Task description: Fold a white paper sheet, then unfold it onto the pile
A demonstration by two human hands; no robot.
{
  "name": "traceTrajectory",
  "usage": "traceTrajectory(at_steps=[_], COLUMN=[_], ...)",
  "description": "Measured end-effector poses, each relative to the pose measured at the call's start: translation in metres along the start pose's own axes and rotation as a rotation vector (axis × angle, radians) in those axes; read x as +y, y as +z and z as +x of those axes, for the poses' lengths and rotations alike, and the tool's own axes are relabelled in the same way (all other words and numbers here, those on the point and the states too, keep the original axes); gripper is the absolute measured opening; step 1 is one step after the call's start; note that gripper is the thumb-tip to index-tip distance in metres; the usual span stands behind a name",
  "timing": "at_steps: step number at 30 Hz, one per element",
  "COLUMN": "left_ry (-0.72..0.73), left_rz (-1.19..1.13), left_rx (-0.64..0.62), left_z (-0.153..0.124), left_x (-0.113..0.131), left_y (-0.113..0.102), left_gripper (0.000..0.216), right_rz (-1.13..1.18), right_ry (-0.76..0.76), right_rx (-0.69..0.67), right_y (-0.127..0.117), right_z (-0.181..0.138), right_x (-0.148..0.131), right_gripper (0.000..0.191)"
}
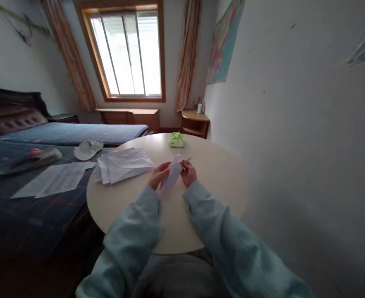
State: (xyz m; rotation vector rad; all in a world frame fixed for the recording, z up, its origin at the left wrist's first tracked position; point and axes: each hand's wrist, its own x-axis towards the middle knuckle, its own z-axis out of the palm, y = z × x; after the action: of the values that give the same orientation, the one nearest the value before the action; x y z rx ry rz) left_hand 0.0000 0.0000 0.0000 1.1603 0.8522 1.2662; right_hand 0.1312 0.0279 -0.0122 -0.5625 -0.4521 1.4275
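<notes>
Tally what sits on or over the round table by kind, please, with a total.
Folded paper piece, held by left hand and right hand: 1
Loose pile of paper sheets: 1
Green packet at the far edge: 1
Total: 3 on or over the round table

Bright curtained window (pixel 129 54) behind a round table (pixel 219 182), bed (pixel 46 174) left, white wall (pixel 294 124) right

folded sheet (pixel 172 173): white paper | round table (pixel 219 178): smooth, matt
</notes>
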Motion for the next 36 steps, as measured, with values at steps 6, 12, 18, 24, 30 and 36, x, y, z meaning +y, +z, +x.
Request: traceTrajectory(at_steps=[6,12,18,24,30,36], left_ry=[0.024,0.047,0.164,0.216,0.302,0.249], left_rz=[0.029,0.103,0.109,0.233,0.294,0.024], left_rx=[0.111,0.198,0.468,0.644,0.592,0.414], left_z=[0.009,0.007,0.012,0.017,0.017,0.012], left_x=[-0.007,-0.007,-0.01,-0.014,-0.017,-0.01], left_y=[-0.005,-0.006,-0.014,-0.021,-0.017,-0.008], left_gripper=[0.041,0.03,0.021,0.019,0.019,0.034], right_rz=[-0.044,-0.087,-0.153,-0.248,-0.386,-0.46], right_ry=[-0.01,0.028,-0.022,0.014,0.076,0.003], right_rx=[-0.01,-0.036,0.116,-0.066,-0.283,-0.245], right_y=[0.0,0.0,-0.008,-0.001,0.009,0.009], right_z=[0.0,-0.001,0.002,-0.004,-0.017,-0.018], right_x=[0.001,0.001,0.0,0.001,0.004,0.006], right_gripper=[0.013,0.011,0.02,0.018,0.024,0.031])
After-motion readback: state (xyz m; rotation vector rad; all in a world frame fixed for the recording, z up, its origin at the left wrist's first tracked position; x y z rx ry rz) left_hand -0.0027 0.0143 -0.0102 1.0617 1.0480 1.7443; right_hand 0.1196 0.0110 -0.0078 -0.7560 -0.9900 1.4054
